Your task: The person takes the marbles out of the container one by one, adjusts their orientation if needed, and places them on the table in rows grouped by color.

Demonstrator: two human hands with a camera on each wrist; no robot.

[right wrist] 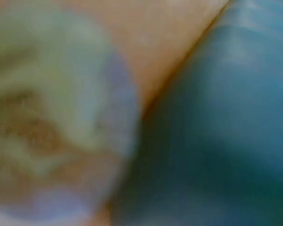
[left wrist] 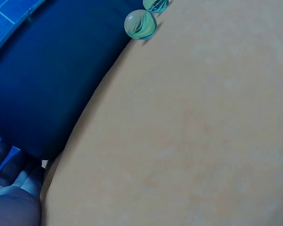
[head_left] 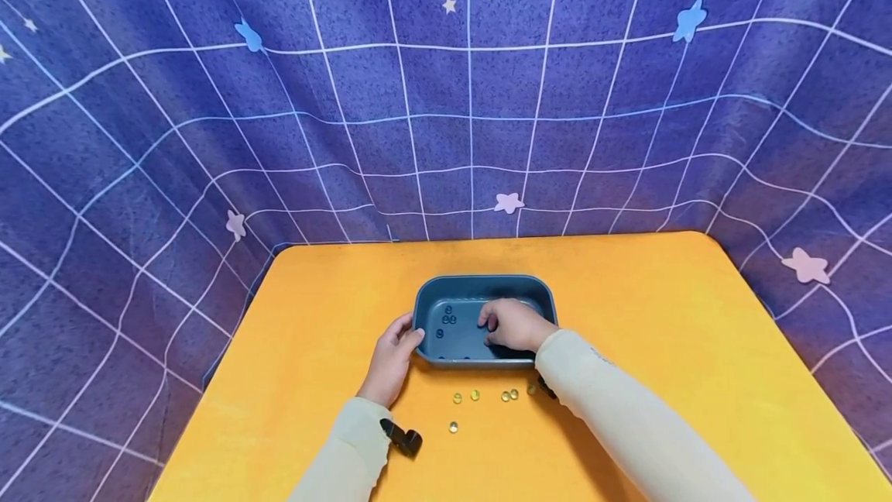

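A dark blue rectangular tub [head_left: 481, 364] stands on the yellow table with several glass marbles [head_left: 440, 333] in its left part. My left hand [head_left: 392, 359] holds the tub's left end, thumb at the rim and fingers against the outer wall. My right hand [head_left: 514, 325] reaches down inside the tub's right half, its fingers bent. A gap shows between thumb and index finger, and no marble is visible there. Several more marbles [head_left: 475, 394] lie in front of the tub. In the right wrist view one marble [right wrist: 61, 117] looms large and blurred beside the tub wall [right wrist: 217, 122].
The yellow table [head_left: 334, 285] extends to both sides of the tub. A purple curtain [head_left: 432, 146] with a grid and stars hangs behind and along the sides. Dark straps with small devices [head_left: 409, 442] sit at the wrists. One marble [head_left: 454, 427] lies nearer the front.
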